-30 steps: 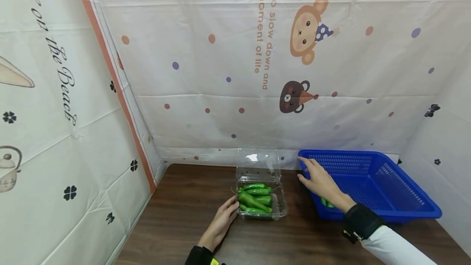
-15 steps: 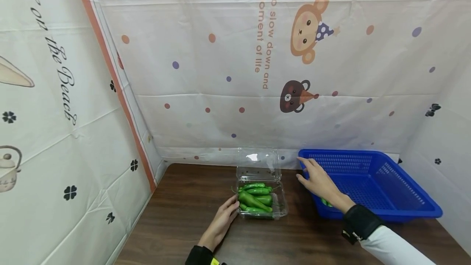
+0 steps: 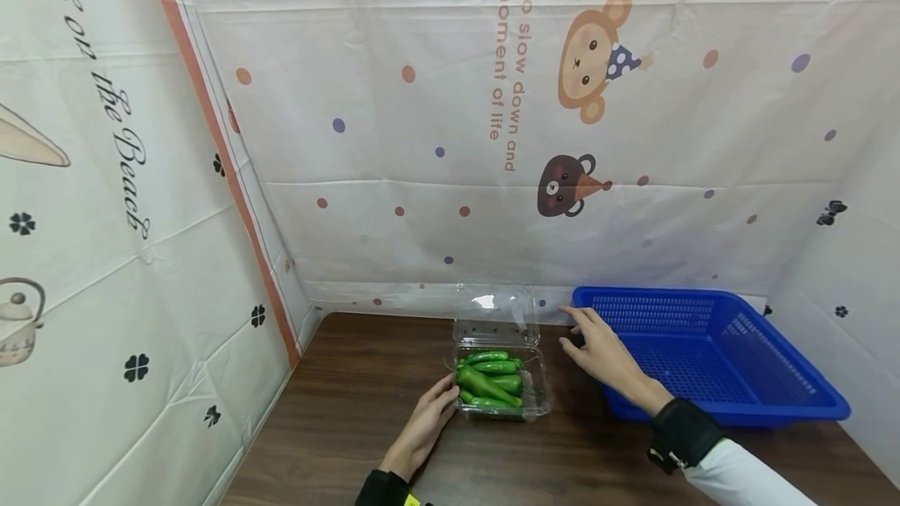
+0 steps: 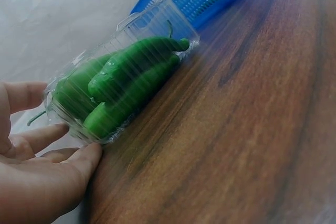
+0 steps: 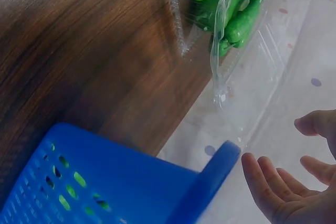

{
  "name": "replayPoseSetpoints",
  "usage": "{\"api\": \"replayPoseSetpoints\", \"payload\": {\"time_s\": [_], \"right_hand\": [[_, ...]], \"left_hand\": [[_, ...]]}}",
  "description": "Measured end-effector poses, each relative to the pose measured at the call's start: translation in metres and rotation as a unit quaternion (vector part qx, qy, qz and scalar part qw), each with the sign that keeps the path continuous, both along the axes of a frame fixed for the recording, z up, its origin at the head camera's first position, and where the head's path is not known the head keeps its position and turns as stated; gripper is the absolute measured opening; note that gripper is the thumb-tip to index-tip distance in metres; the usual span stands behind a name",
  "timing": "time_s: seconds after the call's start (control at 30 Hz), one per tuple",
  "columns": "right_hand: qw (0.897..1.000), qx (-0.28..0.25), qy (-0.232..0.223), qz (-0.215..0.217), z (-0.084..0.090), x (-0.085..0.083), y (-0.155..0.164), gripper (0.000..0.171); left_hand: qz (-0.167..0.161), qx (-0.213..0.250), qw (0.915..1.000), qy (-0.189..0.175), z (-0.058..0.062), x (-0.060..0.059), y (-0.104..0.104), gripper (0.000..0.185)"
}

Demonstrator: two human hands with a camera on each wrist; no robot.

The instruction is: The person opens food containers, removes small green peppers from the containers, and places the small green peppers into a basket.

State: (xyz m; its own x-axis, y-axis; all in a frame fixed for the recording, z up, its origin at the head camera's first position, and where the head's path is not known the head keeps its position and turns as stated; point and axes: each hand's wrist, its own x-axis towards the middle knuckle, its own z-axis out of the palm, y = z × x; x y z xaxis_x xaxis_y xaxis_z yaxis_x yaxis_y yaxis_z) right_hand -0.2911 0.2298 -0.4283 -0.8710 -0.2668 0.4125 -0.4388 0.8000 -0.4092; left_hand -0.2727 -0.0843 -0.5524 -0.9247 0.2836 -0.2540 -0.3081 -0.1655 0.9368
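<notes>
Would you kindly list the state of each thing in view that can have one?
Clear clamshell box: open, lid standing up at the back.
Green peppers: lying in the box.
Blue basket: upright on the table.
Left hand: open, fingers against the box's left side.
Right hand: open, holding nothing, between lid and basket.

Both hands are bare, with no gloves, rings or watch showing in any view. The right hand (image 3: 608,350) ends at a broad black cuff or band wrapped snugly round the wrist, with a small pale mark on its underside; behind it runs a white long sleeve, smooth and plain. The left hand (image 3: 425,422) comes out of a black cuff at the lower edge of the head view, and a small yellow tag or label sits on that cuff. The fingernails are short and unpainted.
</notes>
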Motion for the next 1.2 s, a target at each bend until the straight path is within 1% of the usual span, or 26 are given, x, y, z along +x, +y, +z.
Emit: {"api": "replayPoseSetpoints", "payload": {"time_s": [0.2,0.6,0.83,0.93,1.1,1.2], "right_hand": [[1.000,-0.008,0.008,0.001,-0.003,0.001,-0.003,0.055],[1.000,-0.024,-0.012,0.003,-0.008,0.009,-0.011,0.054],[1.000,-0.024,-0.016,0.005,-0.008,0.009,-0.013,0.054],[1.000,-0.021,-0.010,0.002,-0.008,0.008,-0.014,0.054],[1.000,-0.020,0.014,0.001,-0.008,0.007,-0.014,0.054],[1.000,-0.022,0.019,0.002,-0.009,0.007,-0.015,0.053]], "left_hand": [[0.001,0.000,1.0000,0.001,-0.001,0.000,0.001,0.082],[0.001,-0.001,1.0000,-0.009,-0.001,-0.002,0.001,0.083],[0.000,0.000,1.0000,-0.008,-0.001,-0.003,0.000,0.083],[0.000,0.001,1.0000,-0.007,-0.001,-0.002,0.000,0.083],[0.001,0.001,1.0000,-0.008,0.000,-0.001,0.000,0.082],[0.001,0.000,1.0000,-0.010,0.001,-0.001,0.000,0.082]]}}
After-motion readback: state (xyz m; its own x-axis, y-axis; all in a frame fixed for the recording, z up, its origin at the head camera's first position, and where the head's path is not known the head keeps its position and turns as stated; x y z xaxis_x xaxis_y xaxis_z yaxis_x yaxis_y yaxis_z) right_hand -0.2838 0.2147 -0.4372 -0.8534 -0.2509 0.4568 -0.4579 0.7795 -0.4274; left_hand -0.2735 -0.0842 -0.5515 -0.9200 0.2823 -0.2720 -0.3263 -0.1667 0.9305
